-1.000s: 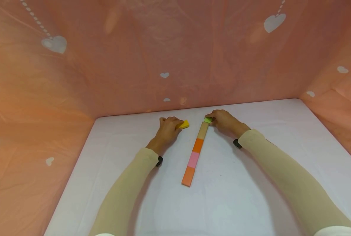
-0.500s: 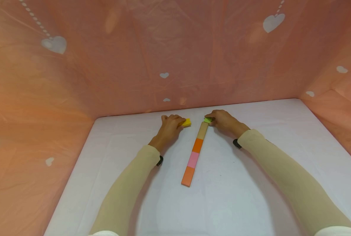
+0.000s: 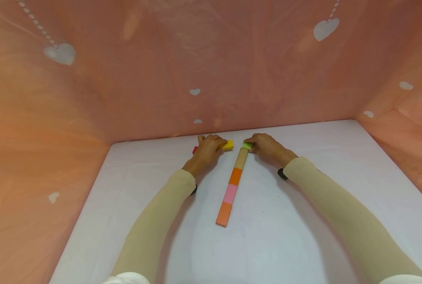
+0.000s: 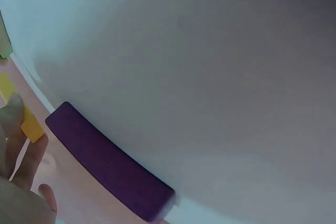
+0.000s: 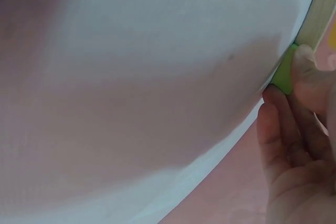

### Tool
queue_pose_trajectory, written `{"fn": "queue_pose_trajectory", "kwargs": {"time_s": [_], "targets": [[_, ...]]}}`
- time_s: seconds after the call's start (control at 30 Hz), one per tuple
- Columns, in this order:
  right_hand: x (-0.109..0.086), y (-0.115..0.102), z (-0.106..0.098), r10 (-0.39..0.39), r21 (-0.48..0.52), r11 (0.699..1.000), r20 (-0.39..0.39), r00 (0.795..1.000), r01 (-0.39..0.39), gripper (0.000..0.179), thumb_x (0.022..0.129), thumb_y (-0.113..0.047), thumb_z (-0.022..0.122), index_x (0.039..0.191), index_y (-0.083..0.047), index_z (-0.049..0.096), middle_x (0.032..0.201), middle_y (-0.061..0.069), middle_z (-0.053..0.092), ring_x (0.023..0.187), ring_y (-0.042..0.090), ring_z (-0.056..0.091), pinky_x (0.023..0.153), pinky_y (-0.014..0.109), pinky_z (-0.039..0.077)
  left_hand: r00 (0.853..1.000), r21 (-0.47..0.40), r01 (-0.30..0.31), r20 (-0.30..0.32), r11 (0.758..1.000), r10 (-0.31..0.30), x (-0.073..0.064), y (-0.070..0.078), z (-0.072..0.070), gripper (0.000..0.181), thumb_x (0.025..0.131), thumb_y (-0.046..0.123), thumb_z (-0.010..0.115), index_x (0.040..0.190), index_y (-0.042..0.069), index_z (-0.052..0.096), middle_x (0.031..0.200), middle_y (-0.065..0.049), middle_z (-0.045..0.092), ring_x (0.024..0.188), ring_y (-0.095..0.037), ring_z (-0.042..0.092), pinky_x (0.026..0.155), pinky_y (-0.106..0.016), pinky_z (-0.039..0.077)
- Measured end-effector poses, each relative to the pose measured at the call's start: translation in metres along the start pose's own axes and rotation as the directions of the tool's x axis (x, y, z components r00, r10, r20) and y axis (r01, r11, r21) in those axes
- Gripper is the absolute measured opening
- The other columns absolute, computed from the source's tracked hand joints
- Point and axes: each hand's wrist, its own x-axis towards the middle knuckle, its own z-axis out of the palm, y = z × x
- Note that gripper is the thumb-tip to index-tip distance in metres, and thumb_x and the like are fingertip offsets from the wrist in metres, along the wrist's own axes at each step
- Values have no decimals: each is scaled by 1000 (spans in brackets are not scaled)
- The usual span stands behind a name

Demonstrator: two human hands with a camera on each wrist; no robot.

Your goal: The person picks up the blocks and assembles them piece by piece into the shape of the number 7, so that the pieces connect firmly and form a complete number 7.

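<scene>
Left hand [image 3: 207, 152]: fingers curled, thumb and fingertips pinching a yellow, flat rectangular block [image 3: 228, 144], one end poking out toward the right hand. A dark purple, long rectangular block [image 4: 110, 161] shows near this hand in the left wrist view. From the head, a small red piece [image 3: 195, 150] peeks out past the hand's outer edge, mostly hidden; cannot tell whether it is the purple one.

Right hand [image 3: 267, 148]: thumb and fingers bent, nipping a small lime-green block [image 3: 247, 145] at the far end of a row. Yellow block well short of the green, a gap between.

Row runs from far to near on a white bench [image 3: 274, 236]: plain tan, wood-coloured block [image 3: 241, 158], deep orange block [image 3: 235, 176], pink block [image 3: 230, 193], light orange block [image 3: 224, 214] nearest the wearer. End to end, slightly slanted.

Both arms in beige sleeves [image 3: 154, 221]. Behind the bench, peach-orange sheeting [image 3: 161, 79] printed with white hearts.
</scene>
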Motion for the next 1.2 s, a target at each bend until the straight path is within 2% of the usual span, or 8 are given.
{"fn": "queue_pose_trajectory", "kwargs": {"time_s": [0.2, 0.53, 0.87, 1.2], "targets": [[0, -1, -4, -8, -39, 999, -16, 1000, 7, 44, 95, -14, 67, 139, -10, 59, 121, 8, 67, 107, 23, 61, 102, 41, 52, 1000, -9, -3, 6, 1000, 3, 10, 4, 3, 39, 95, 25, 67, 133, 15, 65, 131, 0, 65, 126, -18, 52, 103, -45, 24], [0, 2, -1, 18, -8, 1000, -14, 1000, -18, 45, 95, -15, 67, 139, -10, 59, 121, 8, 66, 105, 22, 62, 101, 41, 53, 997, -31, 64, 56, 997, -62, 22, 17, 13, 38, 95, 24, 68, 132, 18, 65, 131, 2, 66, 125, -18, 54, 96, -42, 30], [1, -1, 0, 28, 1, 1000, -17, 999, -28, 45, 96, -14, 66, 140, -11, 58, 122, 9, 65, 106, 23, 61, 103, 42, 51, 993, -57, 91, 81, 994, -87, 24, 19, 14, 37, 97, 23, 65, 134, 18, 64, 133, 2, 65, 127, -19, 52, 102, -42, 33], [3, 1, 2, 36, 15, 999, -8, 999, -36, 46, 94, -12, 68, 139, -8, 59, 124, 11, 66, 109, 25, 61, 103, 44, 51, 989, -158, 132, 90, 979, -119, 25, 17, 18, 35, 94, 20, 69, 129, 17, 67, 131, 2, 66, 126, -20, 52, 110, -47, 30]]}}
